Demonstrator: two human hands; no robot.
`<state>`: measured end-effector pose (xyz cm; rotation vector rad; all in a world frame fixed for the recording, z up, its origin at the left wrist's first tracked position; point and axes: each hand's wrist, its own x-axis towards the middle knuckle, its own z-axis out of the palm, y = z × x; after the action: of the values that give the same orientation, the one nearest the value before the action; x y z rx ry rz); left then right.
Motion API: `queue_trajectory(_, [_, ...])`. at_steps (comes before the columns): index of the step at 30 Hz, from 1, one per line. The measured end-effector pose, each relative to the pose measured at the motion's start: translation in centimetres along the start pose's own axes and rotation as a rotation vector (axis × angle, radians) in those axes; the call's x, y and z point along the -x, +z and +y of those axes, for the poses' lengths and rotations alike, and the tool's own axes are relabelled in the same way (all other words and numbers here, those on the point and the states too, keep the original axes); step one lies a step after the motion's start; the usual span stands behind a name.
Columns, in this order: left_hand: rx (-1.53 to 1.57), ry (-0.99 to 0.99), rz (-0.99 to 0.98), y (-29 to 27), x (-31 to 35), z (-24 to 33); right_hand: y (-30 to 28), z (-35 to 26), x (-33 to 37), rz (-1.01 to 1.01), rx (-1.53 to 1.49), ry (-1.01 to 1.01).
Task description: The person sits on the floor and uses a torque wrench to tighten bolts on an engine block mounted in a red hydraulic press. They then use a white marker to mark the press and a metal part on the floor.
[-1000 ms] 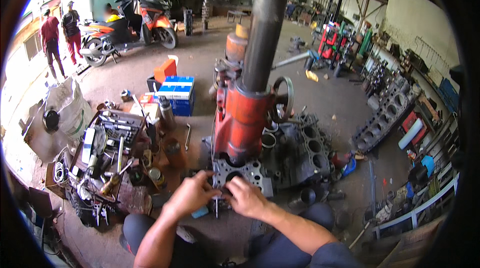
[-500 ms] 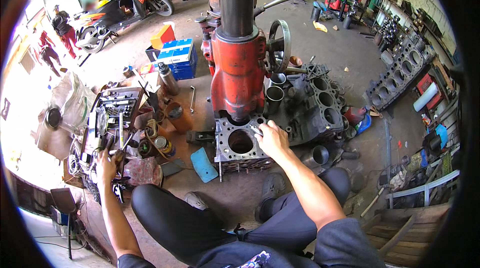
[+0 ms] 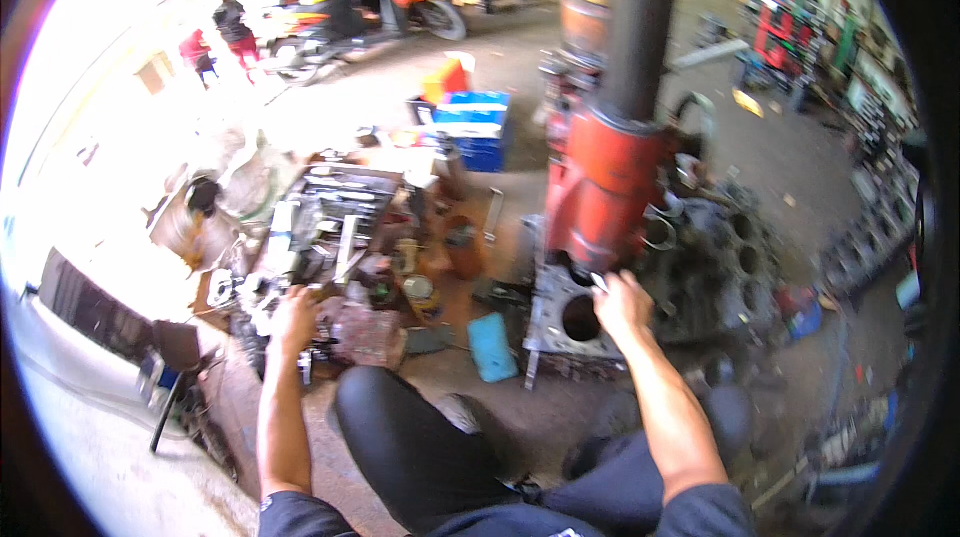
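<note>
My right hand is closed on a small silvery metal piece, whose exact kind is smeared by motion. It is above the right edge of a grey engine block with a round cylinder bore. Over the far side of that block stands a red boring machine with a thick dark column. My left hand reaches down among the tools at the near side of a tray of sockets and wrenches. Its fingers are blurred, so their hold is unclear.
A larger engine block lies right of the machine. A blue cloth, a small can and a rusty cylinder are between the tools and the block. Behind are a blue box, a motorcycle and two people.
The view has swung left, so the scene sits farther right, with blur. My left hand stays among the tools; my right hand stays at the block with the metal piece.
</note>
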<state>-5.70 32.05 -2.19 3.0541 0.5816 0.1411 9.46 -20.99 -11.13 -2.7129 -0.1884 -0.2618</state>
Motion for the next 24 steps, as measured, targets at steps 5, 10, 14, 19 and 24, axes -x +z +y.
queue_trajectory(5, [0.273,0.351,0.156,-5.0,1.3,7.9,0.7,-0.3,-0.3,0.084,-0.008,-0.017])
queue_trajectory(10, [0.345,0.706,-0.108,-4.4,0.0,18.7,0.8,-0.1,-0.3,0.093,-0.03,-0.039])
queue_trajectory(14, [0.394,0.906,-0.224,-0.5,0.0,24.8,0.6,-0.3,-0.2,0.092,-0.064,-0.05])
queue_trajectory(19, [0.322,0.908,-0.32,3.4,-0.8,26.3,-0.1,-0.1,0.3,0.124,-0.14,-0.03])
queue_trajectory(24, [0.464,0.844,-0.168,5.4,-3.7,26.5,0.0,0.6,0.9,0.146,-0.018,-0.005])
